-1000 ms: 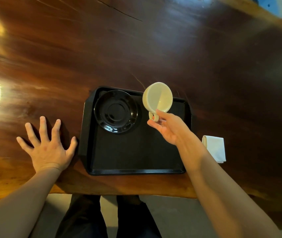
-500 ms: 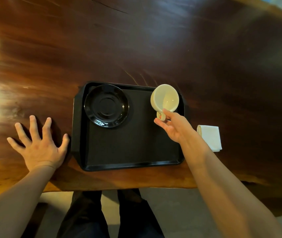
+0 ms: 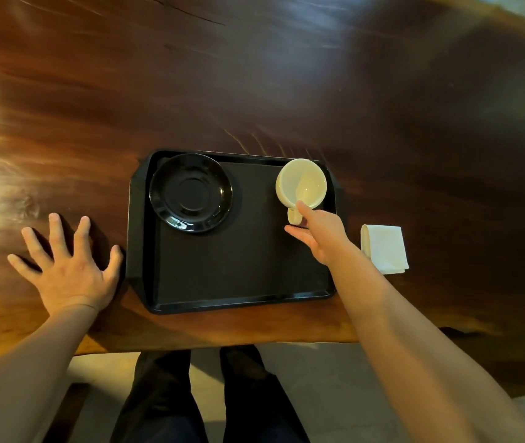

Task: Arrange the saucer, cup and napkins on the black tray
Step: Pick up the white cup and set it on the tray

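A black tray (image 3: 242,266) lies near the table's front edge. A black saucer (image 3: 190,192) rests in the tray's far left corner. A cream cup (image 3: 301,182) is at the tray's far right corner, tilted toward me, its handle pointing at me. My right hand (image 3: 320,233) pinches the cup's handle with thumb and fingers. My left hand (image 3: 66,266) lies flat on the wood just left of the tray, fingers spread, thumb beside the tray's rim. A folded white napkin (image 3: 384,247) lies on the table right of the tray, off it.
The dark wooden table (image 3: 286,91) stretches far beyond the tray, with bright glare at the left. Its front edge runs just below the tray. My legs in dark trousers (image 3: 203,398) show under the edge, above a pale floor.
My right hand has carried the cup from near the saucer to the tray's far right corner and lowered it. The left hand stays flat beside the tray.
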A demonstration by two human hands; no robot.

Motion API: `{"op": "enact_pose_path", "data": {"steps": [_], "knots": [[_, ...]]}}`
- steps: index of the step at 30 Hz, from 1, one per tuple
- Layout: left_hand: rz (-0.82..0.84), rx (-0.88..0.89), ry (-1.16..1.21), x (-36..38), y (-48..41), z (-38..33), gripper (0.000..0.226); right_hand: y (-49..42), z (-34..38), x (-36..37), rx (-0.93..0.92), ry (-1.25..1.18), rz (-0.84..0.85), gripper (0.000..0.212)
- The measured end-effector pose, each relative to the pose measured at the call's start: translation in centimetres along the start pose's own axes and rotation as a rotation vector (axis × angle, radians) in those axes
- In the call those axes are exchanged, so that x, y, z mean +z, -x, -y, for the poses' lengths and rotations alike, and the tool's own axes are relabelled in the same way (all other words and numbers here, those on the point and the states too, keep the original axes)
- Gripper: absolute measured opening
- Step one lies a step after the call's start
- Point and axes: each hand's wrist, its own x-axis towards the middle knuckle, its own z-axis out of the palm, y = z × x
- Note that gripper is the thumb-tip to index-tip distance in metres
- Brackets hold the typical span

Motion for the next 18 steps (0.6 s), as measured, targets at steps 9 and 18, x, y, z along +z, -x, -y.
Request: {"op": "enact_pose_path", "data": {"steps": [9, 18], "knots": [[-0.003, -0.046, 0.008, 1.1, 5.0, -1.1, 0.064, -0.2, -2.9, -7.9, -0.133, 0.301, -0.422, 0.029], [-0.061, -0.126, 0.027, 3.3, 11.6, -3.3, 0.068, -1.5, -5.5, -17.1, -0.105, 0.379, -0.635, 0.045]]}}
